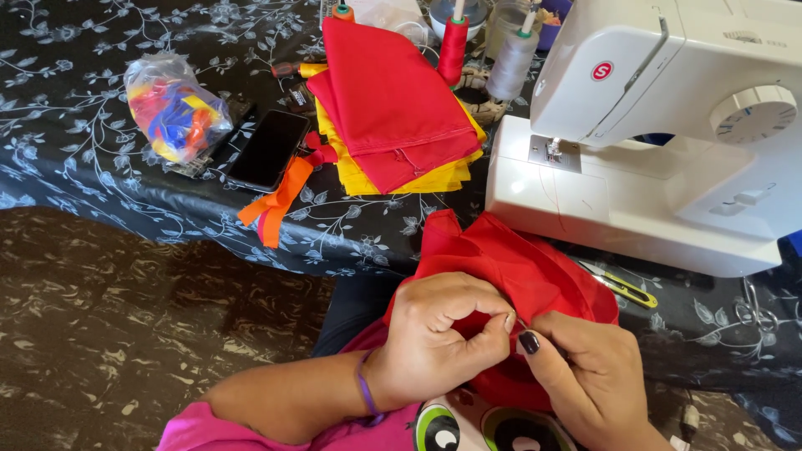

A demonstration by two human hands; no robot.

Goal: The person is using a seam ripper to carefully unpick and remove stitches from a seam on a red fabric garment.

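The person sits at the edge of the surface (pixel 100 192), which is covered in a dark cloth with a pale floral print, and works a bunched piece of red fabric (pixel 518 267) in the lap, just in front of the white sewing machine (pixel 660 159). The left hand (pixel 439 342) is pinched tight on a fold of the red fabric, thumb and forefinger pressed together; the right hand (pixel 589 376) clamps the same fold from the other side, its dark-painted thumbnail almost touching the left fingertips. To do this well, I would judge, the pinches need to stay close together so the fold keeps taut and the edges line up.

Behind, a stack of folded red and yellow cloth (pixel 393 117) lies on the surface, near a black phone (pixel 269 150), an orange ribbon (pixel 280 196) and a clear bag of coloured scraps (pixel 171 108). Thread spools, red (pixel 454 46) and grey (pixel 511 63), stand by the machine. Yellow-handled snips (pixel 622 288) lie just beside the fabric on the right, close enough to snag it.
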